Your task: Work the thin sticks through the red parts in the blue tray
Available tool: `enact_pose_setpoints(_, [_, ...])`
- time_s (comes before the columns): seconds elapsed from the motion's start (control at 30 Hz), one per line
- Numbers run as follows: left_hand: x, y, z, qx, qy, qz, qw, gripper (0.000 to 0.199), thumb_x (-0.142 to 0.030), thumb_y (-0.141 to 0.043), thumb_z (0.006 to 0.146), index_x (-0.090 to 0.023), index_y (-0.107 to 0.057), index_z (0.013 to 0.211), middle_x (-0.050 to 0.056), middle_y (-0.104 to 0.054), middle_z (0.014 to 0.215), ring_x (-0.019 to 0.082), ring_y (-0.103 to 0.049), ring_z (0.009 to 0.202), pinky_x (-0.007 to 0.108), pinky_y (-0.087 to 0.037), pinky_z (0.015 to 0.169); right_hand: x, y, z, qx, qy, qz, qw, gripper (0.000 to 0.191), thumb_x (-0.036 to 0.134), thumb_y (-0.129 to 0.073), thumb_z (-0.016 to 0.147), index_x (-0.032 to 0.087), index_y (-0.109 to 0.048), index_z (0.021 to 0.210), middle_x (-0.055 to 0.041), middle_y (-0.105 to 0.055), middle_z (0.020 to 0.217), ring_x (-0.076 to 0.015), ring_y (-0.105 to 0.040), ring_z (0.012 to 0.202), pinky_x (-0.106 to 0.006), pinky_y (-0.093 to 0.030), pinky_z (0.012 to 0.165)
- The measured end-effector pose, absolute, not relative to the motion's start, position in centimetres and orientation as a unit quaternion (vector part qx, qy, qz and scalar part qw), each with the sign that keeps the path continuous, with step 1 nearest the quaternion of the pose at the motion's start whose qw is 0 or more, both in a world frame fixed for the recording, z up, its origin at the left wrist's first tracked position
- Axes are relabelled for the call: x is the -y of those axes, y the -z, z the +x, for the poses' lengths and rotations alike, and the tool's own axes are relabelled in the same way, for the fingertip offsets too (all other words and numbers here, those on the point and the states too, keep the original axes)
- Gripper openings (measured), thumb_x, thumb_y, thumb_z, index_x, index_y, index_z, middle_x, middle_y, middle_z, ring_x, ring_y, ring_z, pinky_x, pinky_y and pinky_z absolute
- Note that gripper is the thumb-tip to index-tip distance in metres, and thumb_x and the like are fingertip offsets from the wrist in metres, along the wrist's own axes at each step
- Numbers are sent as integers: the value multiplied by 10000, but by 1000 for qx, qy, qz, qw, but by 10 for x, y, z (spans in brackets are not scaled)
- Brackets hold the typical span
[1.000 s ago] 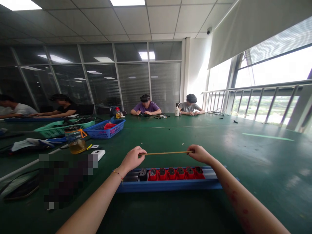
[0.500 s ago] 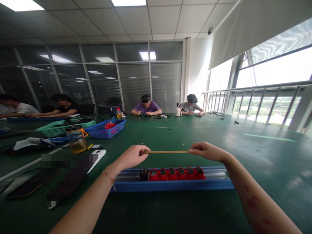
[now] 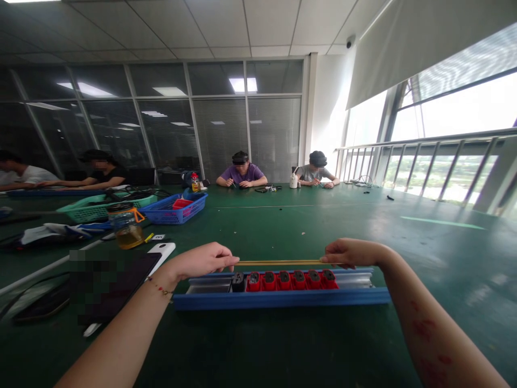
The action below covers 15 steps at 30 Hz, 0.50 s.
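A thin yellowish strip is stretched level between my two hands. My left hand pinches its left end, and my right hand grips it toward the right. Just below the strip, nearer to me, lies a long blue rail with a silvery channel. Several red blocks with dark tops stand in a row in the channel, and one black block is at the row's left end. Both hands are above the rail's far edge.
At the left are a jar, a blue basket holding a red container, a green basket, a dark flat object with a white edge and cables. Several people sit at the far and left sides of the green table.
My hands have moved a little farther apart, and the strip now appears lower, closer to the rail's far edge. The view has tilted slightly.
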<state>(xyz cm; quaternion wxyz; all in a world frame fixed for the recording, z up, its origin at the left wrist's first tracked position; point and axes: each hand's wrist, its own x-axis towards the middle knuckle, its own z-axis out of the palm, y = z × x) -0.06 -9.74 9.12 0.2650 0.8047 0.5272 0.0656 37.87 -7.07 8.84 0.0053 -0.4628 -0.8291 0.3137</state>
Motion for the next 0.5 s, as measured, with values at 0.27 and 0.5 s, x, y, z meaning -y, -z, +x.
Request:
enact_pose_setpoints(0.27, [92,-85,-5,-512,-37,801,309,505,-647,-419,686,-172,-586,725,-9,-560,659,99,-468,548,195,-347,497,71,-85,375,824,-309,-474,-28,518,663,-438,695,163,-531,795,-16,-580,658,-137,-542,561,-222,-390,487])
enact_pose_setpoints(0.5, [82,-71,-9,-531,-25,785,318,465,-619,-470,670,-182,-573,792,5,-612,693,126,-548,592,205,-384,512,64,-75,376,826,-287,-482,-54,465,614,-477,698,166,-547,802,-29,-634,662,-159,-583,594,-223,-383,498])
